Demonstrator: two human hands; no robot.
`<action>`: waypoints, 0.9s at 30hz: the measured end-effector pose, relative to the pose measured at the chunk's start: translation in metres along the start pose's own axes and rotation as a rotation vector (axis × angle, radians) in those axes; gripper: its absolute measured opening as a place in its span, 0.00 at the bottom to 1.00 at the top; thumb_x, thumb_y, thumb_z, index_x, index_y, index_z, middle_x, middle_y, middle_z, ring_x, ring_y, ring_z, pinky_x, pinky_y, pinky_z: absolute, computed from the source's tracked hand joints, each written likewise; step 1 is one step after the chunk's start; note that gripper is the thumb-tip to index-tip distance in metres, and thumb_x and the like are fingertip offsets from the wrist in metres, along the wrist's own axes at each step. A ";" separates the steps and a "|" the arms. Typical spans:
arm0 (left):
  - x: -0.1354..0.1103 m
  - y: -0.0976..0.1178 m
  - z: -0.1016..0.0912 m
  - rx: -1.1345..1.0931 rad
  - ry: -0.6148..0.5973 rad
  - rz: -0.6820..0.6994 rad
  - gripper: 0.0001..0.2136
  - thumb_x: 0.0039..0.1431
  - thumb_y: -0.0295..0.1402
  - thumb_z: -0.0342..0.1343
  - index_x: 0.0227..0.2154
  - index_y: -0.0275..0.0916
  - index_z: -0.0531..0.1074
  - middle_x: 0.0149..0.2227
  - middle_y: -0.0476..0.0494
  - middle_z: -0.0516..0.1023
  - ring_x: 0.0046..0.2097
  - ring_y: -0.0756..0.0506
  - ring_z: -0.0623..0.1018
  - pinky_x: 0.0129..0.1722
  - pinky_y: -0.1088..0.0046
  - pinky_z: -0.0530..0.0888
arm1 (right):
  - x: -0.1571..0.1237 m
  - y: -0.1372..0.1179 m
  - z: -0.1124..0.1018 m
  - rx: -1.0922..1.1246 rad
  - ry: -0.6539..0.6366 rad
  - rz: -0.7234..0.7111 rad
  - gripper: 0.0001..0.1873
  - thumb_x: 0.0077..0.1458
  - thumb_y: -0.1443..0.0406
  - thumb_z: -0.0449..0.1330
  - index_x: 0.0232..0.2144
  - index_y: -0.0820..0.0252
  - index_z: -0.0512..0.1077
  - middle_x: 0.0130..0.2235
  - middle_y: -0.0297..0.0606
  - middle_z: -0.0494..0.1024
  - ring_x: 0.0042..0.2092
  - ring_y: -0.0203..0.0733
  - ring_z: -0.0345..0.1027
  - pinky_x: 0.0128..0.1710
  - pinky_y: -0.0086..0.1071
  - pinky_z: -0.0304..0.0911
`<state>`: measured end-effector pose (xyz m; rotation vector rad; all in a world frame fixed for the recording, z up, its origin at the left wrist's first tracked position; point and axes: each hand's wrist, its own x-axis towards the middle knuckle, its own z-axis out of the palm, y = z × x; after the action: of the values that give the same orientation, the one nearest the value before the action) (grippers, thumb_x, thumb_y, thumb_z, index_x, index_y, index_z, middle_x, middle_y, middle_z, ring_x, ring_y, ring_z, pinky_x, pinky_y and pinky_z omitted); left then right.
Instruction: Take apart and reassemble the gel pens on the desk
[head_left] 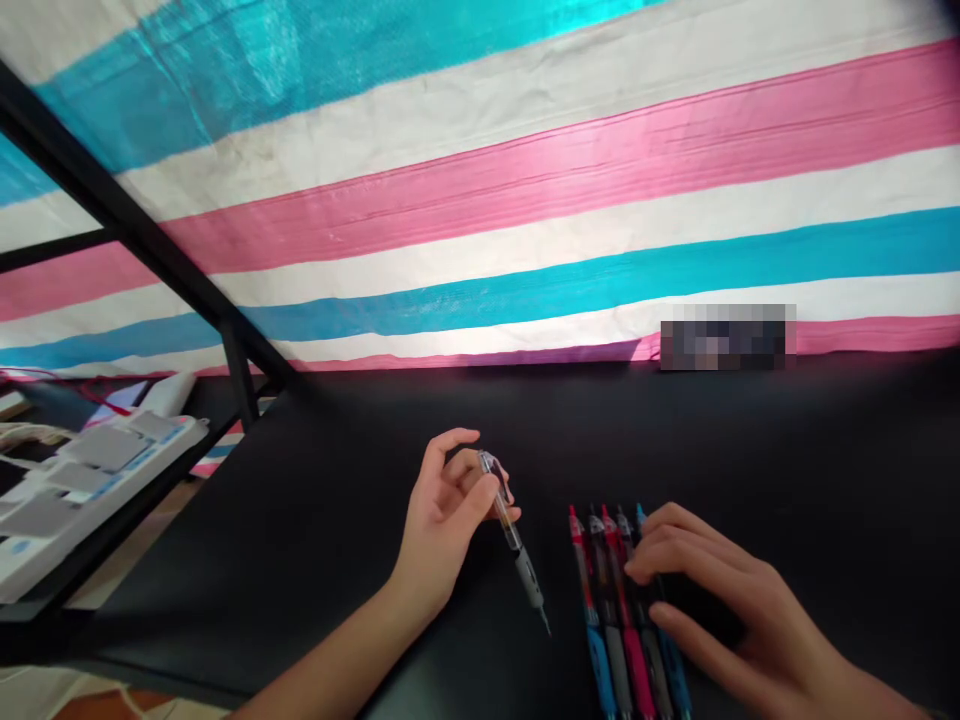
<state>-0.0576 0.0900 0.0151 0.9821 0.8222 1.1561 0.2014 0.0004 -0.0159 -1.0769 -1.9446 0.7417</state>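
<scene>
At the near edge, a little right of the middle, five pens (637, 660) lie side by side on the black table (330, 480), their clicker ends pointing to the far side and their lower ends running out of view. From left to right their grips are blue, gray, pink, dark gray and blue. The right hand (731, 590) is over the right end of this row, palm down, its bent fingers and thumb apart; its fingertips are at the two rightmost pens, though whether they press on them I cannot tell. To the left of the row and slightly farther off, the left hand (442, 500) is clamped on a clear pen (517, 547) with a gray grip, pinching its upper part between thumb and fingers, with the index finger raised off it. This pen slants, its tip pointing near and right, well apart from the row. Off to the left, beyond a black metal frame (172, 252), lies a white power strip (161, 440) with gray plugs (105, 447) in it. At the far right of the table is a dark, blurred-out object (727, 345). Behind everything hangs a sheet (525, 190) striped pink, white and blue.
</scene>
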 end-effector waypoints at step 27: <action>0.016 0.007 -0.013 -0.516 -0.124 -0.656 0.17 0.57 0.40 0.50 0.17 0.42 0.53 0.16 0.59 0.42 0.18 0.54 0.40 0.18 0.73 0.42 | 0.002 0.001 0.002 0.107 0.157 0.026 0.06 0.66 0.69 0.60 0.42 0.53 0.76 0.36 0.38 0.77 0.39 0.46 0.69 0.40 0.38 0.66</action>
<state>-0.0682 0.1087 0.0168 0.3055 0.6273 0.6694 0.1991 0.0029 -0.0174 -1.0642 -1.7421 0.7439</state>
